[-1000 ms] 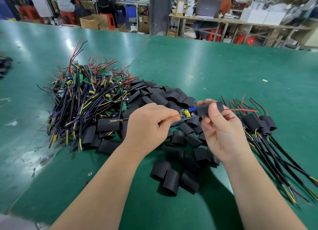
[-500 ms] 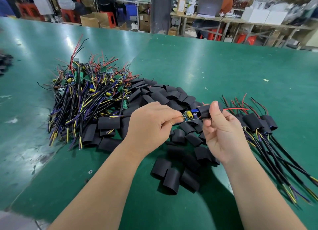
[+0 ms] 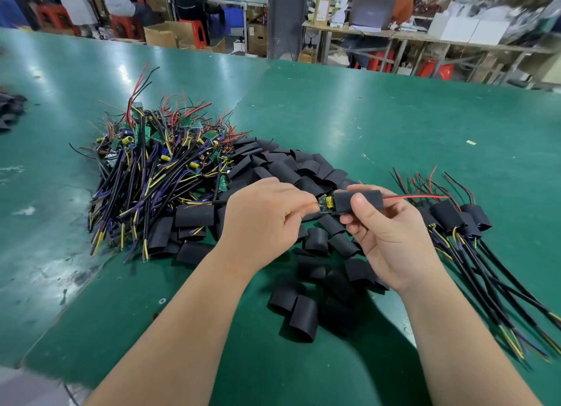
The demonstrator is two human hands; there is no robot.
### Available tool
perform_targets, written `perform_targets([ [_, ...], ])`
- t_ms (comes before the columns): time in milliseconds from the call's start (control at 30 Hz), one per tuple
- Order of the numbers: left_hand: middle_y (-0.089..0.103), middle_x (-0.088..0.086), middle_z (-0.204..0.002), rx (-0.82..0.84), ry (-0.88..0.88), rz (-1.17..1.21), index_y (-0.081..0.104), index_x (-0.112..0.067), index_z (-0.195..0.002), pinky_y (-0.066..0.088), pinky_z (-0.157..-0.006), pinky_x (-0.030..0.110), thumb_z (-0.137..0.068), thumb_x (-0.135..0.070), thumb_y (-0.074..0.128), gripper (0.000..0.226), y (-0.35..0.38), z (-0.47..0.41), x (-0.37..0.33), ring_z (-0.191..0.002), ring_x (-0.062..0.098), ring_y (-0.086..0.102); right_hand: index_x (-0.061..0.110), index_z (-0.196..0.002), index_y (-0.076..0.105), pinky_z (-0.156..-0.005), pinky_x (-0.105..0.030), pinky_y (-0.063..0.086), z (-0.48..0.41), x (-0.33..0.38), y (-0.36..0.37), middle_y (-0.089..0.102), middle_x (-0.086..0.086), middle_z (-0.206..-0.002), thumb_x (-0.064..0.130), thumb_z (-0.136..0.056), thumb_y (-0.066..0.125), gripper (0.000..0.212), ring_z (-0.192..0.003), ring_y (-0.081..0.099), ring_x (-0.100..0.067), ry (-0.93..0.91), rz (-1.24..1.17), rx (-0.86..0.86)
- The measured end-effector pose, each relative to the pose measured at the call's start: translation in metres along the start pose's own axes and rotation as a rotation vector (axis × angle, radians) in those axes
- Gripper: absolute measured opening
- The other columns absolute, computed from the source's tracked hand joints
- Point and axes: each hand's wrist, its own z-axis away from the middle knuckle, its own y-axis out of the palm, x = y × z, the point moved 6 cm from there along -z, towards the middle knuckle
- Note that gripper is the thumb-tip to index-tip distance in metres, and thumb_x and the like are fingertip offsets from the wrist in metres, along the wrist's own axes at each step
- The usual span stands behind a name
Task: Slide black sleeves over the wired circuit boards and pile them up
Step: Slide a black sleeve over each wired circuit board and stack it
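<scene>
Closest to you, a scatter of loose black sleeves [image 3: 303, 314] lies on the green table [image 3: 364, 117] between your forearms. They are short flattened tubes, matte and soft-looking, and they sit within easy reach for the next pick. Just above them your left hand [image 3: 261, 220] is curled, its fingertips pinching the near end of a circuit board [image 3: 325, 203]. Your right hand [image 3: 391, 238] pinches one black sleeve [image 3: 372, 197] between thumb and fingers. The task's piece is held in the air between your two hands, above the sleeves. The board is partly inside the tube, with a yellow component and a sliver of green showing at the tube's left mouth, while a thin red wire [image 3: 416, 197] trails out of the right mouth. That grip looks deliberate: one hand steadies the rigid board while the other draws the pliable tube along it, and the wire already threaded through guides the way. I judge the sleeve to be roughly partway on, with the exposed end yet to be covered. To your right, the finished pile [image 3: 455, 220] lies with its sleeved heads together and its stiff black cables fanned toward you, close enough for a short drop. Ahead of your hands a bigger mound of empty sleeves [image 3: 291, 169] butts against the heap of bare boards [image 3: 158, 169], a tangle of glossy black, yellow, purple and red leads. Beyond, the table's worn sheen runs out to benches, cardboard boxes and a laptop [image 3: 372, 9].
</scene>
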Motion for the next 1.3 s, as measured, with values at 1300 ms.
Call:
perform_targets([
  [1300, 0.037, -0.006, -0.051, -0.002, -0.595, -0.071, 0.051, -0.012, -0.066, 0.042, -0.057, 0.038, -0.098, -0.026, 0.044, 0.036, -0.001, 0.01, 0.06, -0.06, 0.026, 0.039, 0.029, -0.118, 0.061, -0.092, -0.043, 0.036, -0.005, 0.04, -0.108, 0.039, -0.014, -0.135, 0.02, -0.077, 0.077, 0.045, -0.121, 0.035, -0.039, 0.155, 1.517, -0.639],
])
